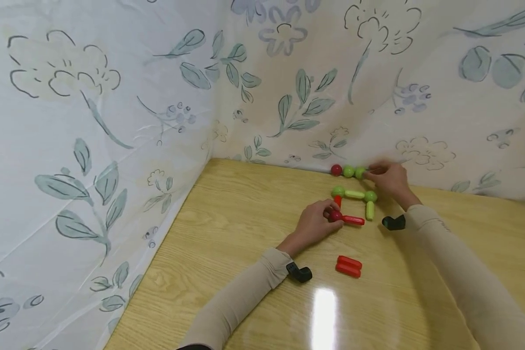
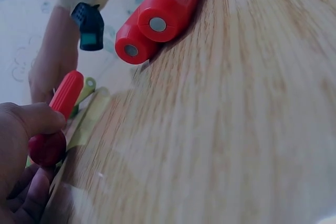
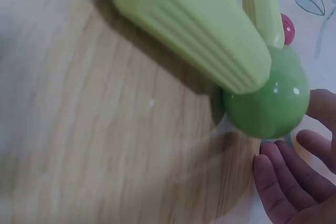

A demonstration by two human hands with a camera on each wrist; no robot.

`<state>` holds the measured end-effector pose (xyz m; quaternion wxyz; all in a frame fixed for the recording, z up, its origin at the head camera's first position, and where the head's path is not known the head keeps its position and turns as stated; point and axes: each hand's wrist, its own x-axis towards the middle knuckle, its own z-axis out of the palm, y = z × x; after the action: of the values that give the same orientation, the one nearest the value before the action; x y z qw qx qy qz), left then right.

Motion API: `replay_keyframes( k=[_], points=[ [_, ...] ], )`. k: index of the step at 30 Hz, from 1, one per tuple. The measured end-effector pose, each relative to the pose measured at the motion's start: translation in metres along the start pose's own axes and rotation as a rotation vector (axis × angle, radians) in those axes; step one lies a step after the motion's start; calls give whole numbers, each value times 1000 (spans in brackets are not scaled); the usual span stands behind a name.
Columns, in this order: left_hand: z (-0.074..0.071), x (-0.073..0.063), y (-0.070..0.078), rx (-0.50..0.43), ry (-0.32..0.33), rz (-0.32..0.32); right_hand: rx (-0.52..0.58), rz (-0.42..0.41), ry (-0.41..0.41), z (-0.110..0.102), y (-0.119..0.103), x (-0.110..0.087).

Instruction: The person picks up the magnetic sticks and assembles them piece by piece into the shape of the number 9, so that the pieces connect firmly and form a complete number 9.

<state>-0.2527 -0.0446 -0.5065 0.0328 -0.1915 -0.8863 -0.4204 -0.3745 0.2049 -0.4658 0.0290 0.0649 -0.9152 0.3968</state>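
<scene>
My left hand (image 1: 316, 224) grips a red ball (image 1: 335, 217) at the near left corner of a squarish shape lying on the table. From that ball a red stick (image 1: 353, 220) points right, and another red stick (image 1: 338, 202) runs back to a green ball (image 1: 339, 191). A green stick (image 1: 354, 194) links this to a second green ball (image 1: 370, 196), from which another green stick (image 1: 370, 211) extends toward me. Behind the shape, my right hand (image 1: 390, 179) holds with its fingertips the rightmost green ball (image 1: 360, 172) of a short row by the wall.
That row also has a green ball (image 1: 348, 171) and a red ball (image 1: 336, 169). Closer to me lie two red sticks (image 2: 170, 9) side by side, round metal discs in their ends. Floral cloth (image 1: 262, 97) borders the wooden table (image 1: 227, 233) at the back and left.
</scene>
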Motion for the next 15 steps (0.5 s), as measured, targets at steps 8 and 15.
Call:
replay_keyframes(
  k=[8,15],
  points=[
    [0,-1,0,-7,16,-2,-11,22,-21,8,-2,9],
    [0,0,-2,10,15,0,-11,1,-26,13,0,15]
  ],
)
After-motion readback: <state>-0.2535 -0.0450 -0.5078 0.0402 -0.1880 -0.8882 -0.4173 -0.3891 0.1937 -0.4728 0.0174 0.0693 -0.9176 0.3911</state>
